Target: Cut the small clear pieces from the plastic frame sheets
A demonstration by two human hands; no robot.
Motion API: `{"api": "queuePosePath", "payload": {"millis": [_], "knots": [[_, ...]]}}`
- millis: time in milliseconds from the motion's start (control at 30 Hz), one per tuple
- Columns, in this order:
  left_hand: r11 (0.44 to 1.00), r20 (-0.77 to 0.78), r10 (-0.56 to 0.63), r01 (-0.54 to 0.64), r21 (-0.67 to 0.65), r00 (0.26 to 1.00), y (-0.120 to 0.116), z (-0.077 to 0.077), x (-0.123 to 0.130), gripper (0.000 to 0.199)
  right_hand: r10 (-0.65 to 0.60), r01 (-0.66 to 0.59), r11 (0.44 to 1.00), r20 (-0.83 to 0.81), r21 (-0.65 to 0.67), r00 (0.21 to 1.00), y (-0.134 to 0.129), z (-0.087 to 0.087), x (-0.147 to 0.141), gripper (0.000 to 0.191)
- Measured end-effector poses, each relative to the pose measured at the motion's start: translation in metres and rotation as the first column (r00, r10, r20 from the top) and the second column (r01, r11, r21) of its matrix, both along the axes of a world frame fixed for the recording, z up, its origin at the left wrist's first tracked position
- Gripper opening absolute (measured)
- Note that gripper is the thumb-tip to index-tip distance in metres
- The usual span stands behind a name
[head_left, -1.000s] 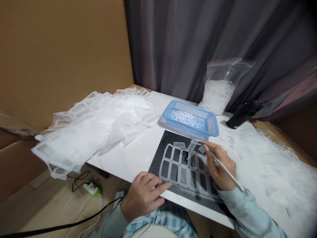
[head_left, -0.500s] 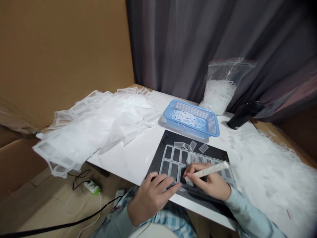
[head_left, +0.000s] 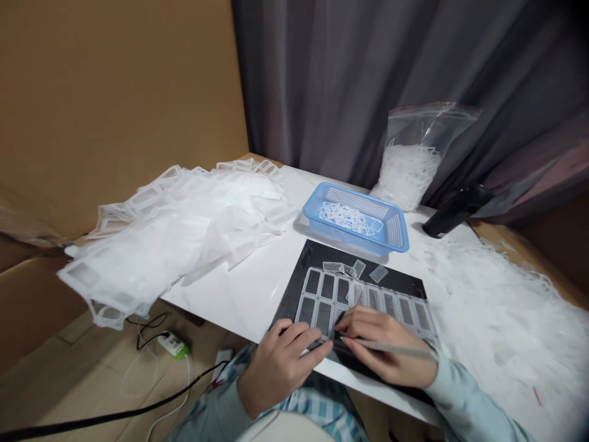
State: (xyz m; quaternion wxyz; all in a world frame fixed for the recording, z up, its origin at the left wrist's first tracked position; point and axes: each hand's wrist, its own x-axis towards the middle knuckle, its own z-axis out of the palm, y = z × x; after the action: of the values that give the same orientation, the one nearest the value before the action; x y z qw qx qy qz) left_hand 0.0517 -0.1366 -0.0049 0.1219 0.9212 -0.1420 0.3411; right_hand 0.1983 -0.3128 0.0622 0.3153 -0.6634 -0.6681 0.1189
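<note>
On the black mat [head_left: 300, 270] lies a translucent frame sheet [head_left: 323, 318] with rows of rectangular windows. My left hand [head_left: 288, 362] rests at the near left edge of this sheet, fingers spread and lying flat, holding nothing. In a pinch, my right hand [head_left: 389, 347] grips a slim flat tool [head_left: 400, 348] with a pale handle; its exact kind is unclear. The tool points left at the near row of windows, and its tip is hard to make out. Several small clear rectangular pieces [head_left: 378, 274] lie along the far side of the sheet.
Behind the mat stands a blue basket [head_left: 399, 230] with thin white rings inside. A zip bag [head_left: 407, 175] of similar rings and a black cylinder [head_left: 453, 212] are farther back. Heaps of translucent sheets [head_left: 184, 227] and white scraps [head_left: 510, 331] lie left and right.
My right hand has shifted slightly left and tilted the tool lower, its handle now seen edge-on. My left hand stays almost in place.
</note>
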Motion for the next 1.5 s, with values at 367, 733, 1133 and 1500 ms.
{"api": "queuePosePath", "payload": {"millis": [367,733,1133,1500], "knots": [[0.999,-0.034,-0.027,0.026,-0.028,0.999,0.001,-0.001,0.000,0.025,-0.351,0.307,0.936,0.439,0.172,0.827,-0.030,-0.041,-0.028,0.015],[1.000,-0.005,0.002,-0.002,-0.023,1.000,-0.001,-0.005,-0.001,0.026,-0.857,0.797,0.507,0.087,0.328,0.509,-0.075,-0.022,-0.016,0.016],[0.993,0.004,-0.101,0.101,0.061,0.995,-0.022,-0.003,0.008,0.025,-0.580,0.586,0.810,-0.161,-0.012,0.798,-0.063,-0.037,-0.044,0.014],[0.995,0.000,-0.099,0.099,0.009,0.995,-0.023,-0.004,0.008,0.023,-0.550,0.552,0.834,-0.115,-0.015,0.827,-0.063,-0.033,-0.043,0.019]]}}
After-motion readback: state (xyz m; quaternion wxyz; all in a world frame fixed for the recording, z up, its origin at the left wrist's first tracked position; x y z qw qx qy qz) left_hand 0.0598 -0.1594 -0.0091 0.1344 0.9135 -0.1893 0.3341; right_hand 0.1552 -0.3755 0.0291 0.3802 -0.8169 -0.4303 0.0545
